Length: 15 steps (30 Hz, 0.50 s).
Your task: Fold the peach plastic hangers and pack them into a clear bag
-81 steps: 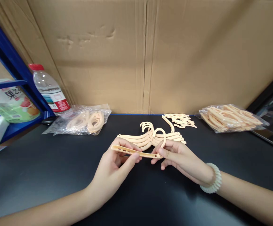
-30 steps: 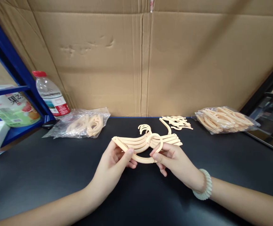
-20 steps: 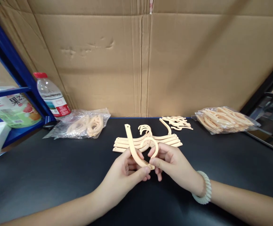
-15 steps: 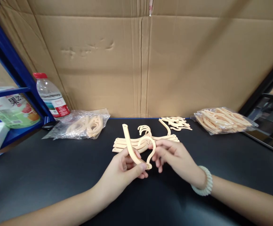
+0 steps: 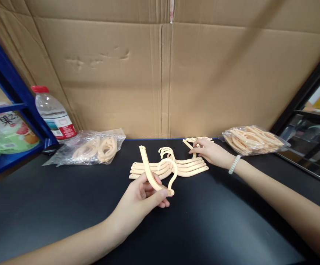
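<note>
My left hand pinches a peach plastic hanger arm with its hook attached, held tilted up above the black table. Just behind it lies a stack of assembled peach hangers. My right hand is stretched out to the back right and rests on a small pile of loose hanger pieces, with its fingers on one piece; whether it grips the piece I cannot tell.
A clear bag of hooks lies at the back left, and a bag of hanger arms at the back right. A water bottle stands by a blue shelf frame. A cardboard wall closes the back.
My right hand let go of the hook end and reached back right to the loose pieces. The left hand turned the hanger arm upright and keeps holding it. The view shifted slightly right.
</note>
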Available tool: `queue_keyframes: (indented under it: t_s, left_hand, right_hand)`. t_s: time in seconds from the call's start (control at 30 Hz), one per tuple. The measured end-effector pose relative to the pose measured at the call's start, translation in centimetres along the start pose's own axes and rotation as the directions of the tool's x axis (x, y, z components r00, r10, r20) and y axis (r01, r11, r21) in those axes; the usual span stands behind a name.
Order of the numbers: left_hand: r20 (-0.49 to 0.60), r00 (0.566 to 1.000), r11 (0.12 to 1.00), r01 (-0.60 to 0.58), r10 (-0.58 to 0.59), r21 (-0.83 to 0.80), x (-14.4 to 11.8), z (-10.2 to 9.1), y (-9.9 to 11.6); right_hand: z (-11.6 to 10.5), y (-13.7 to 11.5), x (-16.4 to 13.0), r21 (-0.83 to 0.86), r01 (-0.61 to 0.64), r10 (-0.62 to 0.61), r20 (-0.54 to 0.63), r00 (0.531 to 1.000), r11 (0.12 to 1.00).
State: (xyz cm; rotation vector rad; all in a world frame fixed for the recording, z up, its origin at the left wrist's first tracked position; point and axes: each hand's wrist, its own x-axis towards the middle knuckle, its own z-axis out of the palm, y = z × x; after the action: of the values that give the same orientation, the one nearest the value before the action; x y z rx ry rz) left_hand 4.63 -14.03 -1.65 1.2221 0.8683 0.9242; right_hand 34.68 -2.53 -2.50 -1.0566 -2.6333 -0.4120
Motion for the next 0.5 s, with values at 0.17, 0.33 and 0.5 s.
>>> queue_keyframes:
  t_s: [0.17,0.33,0.5]
  left_hand:
    - [-0.006,1.000,1.000,-0.013,0.013,0.007,0.1,0.0,-0.1]
    - [-0.009,1.000,1.000,-0.020,0.020,0.023,0.0,-0.1,-0.1]
    - [-0.030,0.999,0.999,-0.023,0.024,0.031,0.1,0.1,-0.1]
  right_hand:
    - [0.4,-0.7,0.8,0.025,-0.011,0.012,-0.015,1.000,1.000]
    - [-0.3,-1.2,1.0,0.152,-0.058,0.077,-0.125,0.989,0.987]
    - [-1.9,-3.0,0.9,0.278,-0.117,0.212,-0.342,0.916,0.953]
